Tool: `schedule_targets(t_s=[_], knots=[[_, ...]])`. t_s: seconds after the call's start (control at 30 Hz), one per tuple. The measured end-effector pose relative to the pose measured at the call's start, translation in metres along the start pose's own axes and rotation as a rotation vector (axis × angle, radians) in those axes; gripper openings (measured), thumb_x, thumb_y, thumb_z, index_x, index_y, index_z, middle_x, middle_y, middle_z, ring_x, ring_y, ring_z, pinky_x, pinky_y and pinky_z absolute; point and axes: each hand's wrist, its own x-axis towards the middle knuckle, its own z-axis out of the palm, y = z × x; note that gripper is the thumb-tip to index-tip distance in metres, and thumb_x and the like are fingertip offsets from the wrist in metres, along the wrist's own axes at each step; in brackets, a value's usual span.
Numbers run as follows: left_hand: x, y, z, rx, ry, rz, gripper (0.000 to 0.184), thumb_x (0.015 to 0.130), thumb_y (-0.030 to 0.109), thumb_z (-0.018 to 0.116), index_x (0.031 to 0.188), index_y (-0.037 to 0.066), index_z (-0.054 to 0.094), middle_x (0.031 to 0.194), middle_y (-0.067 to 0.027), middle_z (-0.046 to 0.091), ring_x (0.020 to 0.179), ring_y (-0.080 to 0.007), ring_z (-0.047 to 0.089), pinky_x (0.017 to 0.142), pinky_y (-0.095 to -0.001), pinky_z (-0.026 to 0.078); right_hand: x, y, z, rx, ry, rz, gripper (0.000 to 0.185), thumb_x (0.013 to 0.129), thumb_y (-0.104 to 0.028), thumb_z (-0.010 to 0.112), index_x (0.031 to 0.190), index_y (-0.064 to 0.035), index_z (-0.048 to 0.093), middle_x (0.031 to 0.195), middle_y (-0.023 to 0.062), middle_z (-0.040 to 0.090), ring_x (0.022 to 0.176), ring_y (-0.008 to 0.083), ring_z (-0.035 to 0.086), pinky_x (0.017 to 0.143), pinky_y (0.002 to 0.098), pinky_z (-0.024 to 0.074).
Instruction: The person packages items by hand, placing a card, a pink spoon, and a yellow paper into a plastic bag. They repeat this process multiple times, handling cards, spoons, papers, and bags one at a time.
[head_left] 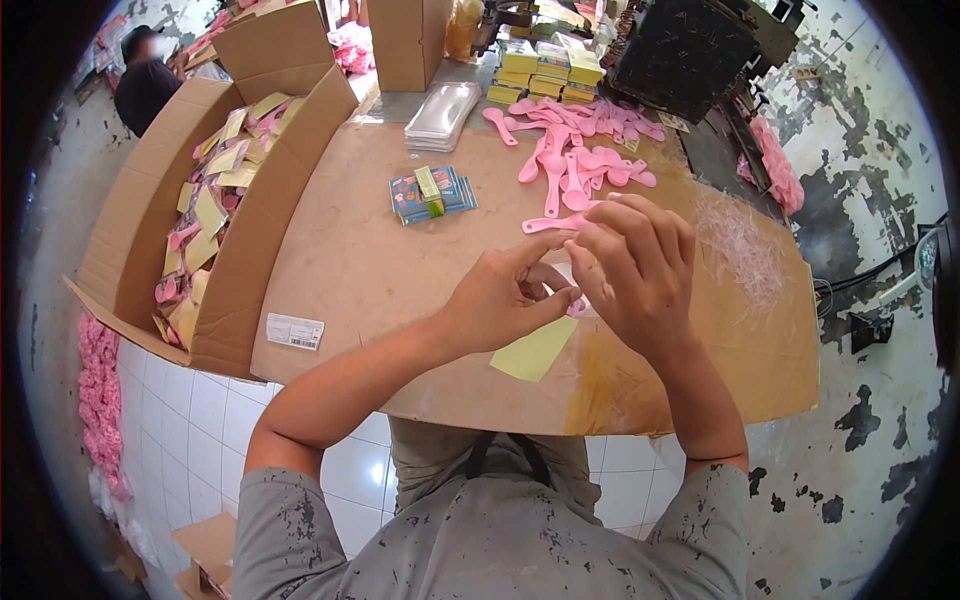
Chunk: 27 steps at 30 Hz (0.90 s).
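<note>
My left hand (515,293) is above the cardboard-covered table (350,250), its thumb and fingers closed around something I cannot make out. Beside it on the right, my right hand (635,270) is raised with bent fingers, thumb and fingertips close together; what they hold, if anything, is hidden. A bit of pink and clear material (575,303) shows between the hands. Beneath them lies a pale yellow card (535,350). One pink spoon (545,225) is just beyond my fingertips, in front of a heap of pink spoons (575,165).
An open carton (240,260) of packed items stands at the left. Blue cards (432,197), clear sleeves (440,115), yellow stacks (548,65) and a black machine (682,50) are farther back. Clear shreds (745,250) lie right. A person (148,85) is back left.
</note>
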Motion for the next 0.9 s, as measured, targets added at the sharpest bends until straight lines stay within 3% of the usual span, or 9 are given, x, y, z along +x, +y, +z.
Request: schedule_targets(t_s=[0.4, 0.53, 0.6, 0.67, 0.73, 0.77, 0.83, 0.9], knots=[[-0.001, -0.006, 0.004, 0.265, -0.037, 0.039, 0.056, 0.093, 0.005, 0.070, 0.145, -0.002, 0.051, 0.089, -0.0086, 0.079, 0.072, -0.0096, 0.072, 0.065, -0.0263, 0.058, -0.008, 0.000, 0.009, -0.128, -0.221, -0.112, 0.025, 0.080, -0.017, 0.072, 0.101, -0.0034, 0.070, 0.112, 0.0058, 0.065, 0.118, 0.0224, 0.059, 0.097, 0.0391, 0.0420], [0.003, 0.000, -0.003, 0.264, -0.106, 0.025, 0.052, 0.094, 0.003, 0.068, 0.144, 0.000, 0.053, 0.092, -0.0099, 0.079, 0.080, -0.0102, 0.074, 0.071, -0.0279, 0.059, -0.007, 0.020, 0.006, -0.011, -0.174, 0.163, 0.019, 0.084, -0.015, 0.068, 0.101, -0.0056, 0.067, 0.105, 0.0062, 0.062, 0.110, 0.0224, 0.058, 0.093, 0.0379, 0.0426], [0.003, -0.004, 0.000, 0.046, -0.071, -0.033, 0.050, 0.095, 0.002, 0.068, 0.143, 0.000, 0.054, 0.096, -0.0108, 0.079, 0.086, -0.0107, 0.074, 0.075, -0.0274, 0.058, -0.010, 0.045, -0.005, 0.108, -0.070, 0.296, 0.015, 0.088, -0.014, 0.066, 0.100, -0.0055, 0.064, 0.101, 0.0047, 0.062, 0.101, 0.0202, 0.059, 0.088, 0.0363, 0.0438], [0.003, -0.011, 0.001, -0.098, -0.043, -0.076, 0.049, 0.095, 0.001, 0.067, 0.142, 0.001, 0.055, 0.098, -0.0108, 0.079, 0.090, -0.0103, 0.073, 0.078, -0.0264, 0.057, -0.033, 0.082, -0.023, 0.741, -0.179, 0.746, 0.009, 0.094, -0.011, 0.062, 0.100, -0.0052, 0.064, 0.097, 0.0017, 0.061, 0.091, 0.0126, 0.058, 0.078, 0.0298, 0.0454], [0.005, -0.016, -0.001, -0.162, -0.023, -0.104, 0.049, 0.093, 0.000, 0.065, 0.142, 0.002, 0.057, 0.098, -0.0097, 0.079, 0.090, -0.0091, 0.072, 0.078, -0.0249, 0.056, -0.055, 0.122, -0.074, 1.128, -0.378, 1.031, 0.007, 0.097, -0.010, 0.062, 0.101, -0.0045, 0.064, 0.095, -0.0006, 0.059, 0.085, 0.0057, 0.056, 0.070, 0.0229, 0.0444], [0.006, -0.014, -0.003, -0.186, -0.011, -0.108, 0.047, 0.094, 0.001, 0.065, 0.141, 0.002, 0.057, 0.098, -0.0099, 0.079, 0.090, -0.0089, 0.072, 0.079, -0.0247, 0.056, -0.082, 0.159, -0.089, 1.400, -0.305, 0.969, 0.007, 0.097, -0.008, 0.062, 0.103, -0.0052, 0.064, 0.095, -0.0006, 0.059, 0.084, 0.0048, 0.055, 0.070, 0.0212, 0.0447], [0.007, -0.007, -0.005, -0.234, 0.016, -0.121, 0.044, 0.096, 0.002, 0.066, 0.139, 0.000, 0.058, 0.098, -0.0102, 0.078, 0.091, -0.0085, 0.072, 0.081, -0.0244, 0.056, -0.129, 0.215, -0.098, 1.564, -0.120, 0.968, 0.013, 0.096, -0.005, 0.062, 0.108, -0.0059, 0.064, 0.097, 0.0012, 0.060, 0.086, 0.0070, 0.057, 0.073, 0.0215, 0.0467], [0.007, -0.005, -0.006, -0.236, 0.028, -0.147, 0.039, 0.099, 0.004, 0.066, 0.136, -0.002, 0.059, 0.101, -0.0111, 0.078, 0.095, -0.0098, 0.072, 0.083, -0.0243, 0.056, -0.157, 0.242, -0.094, 1.343, 0.085, 1.109, 0.021, 0.094, -0.003, 0.061, 0.115, -0.0057, 0.064, 0.102, 0.0048, 0.063, 0.092, 0.0132, 0.062, 0.078, 0.0255, 0.0500]])
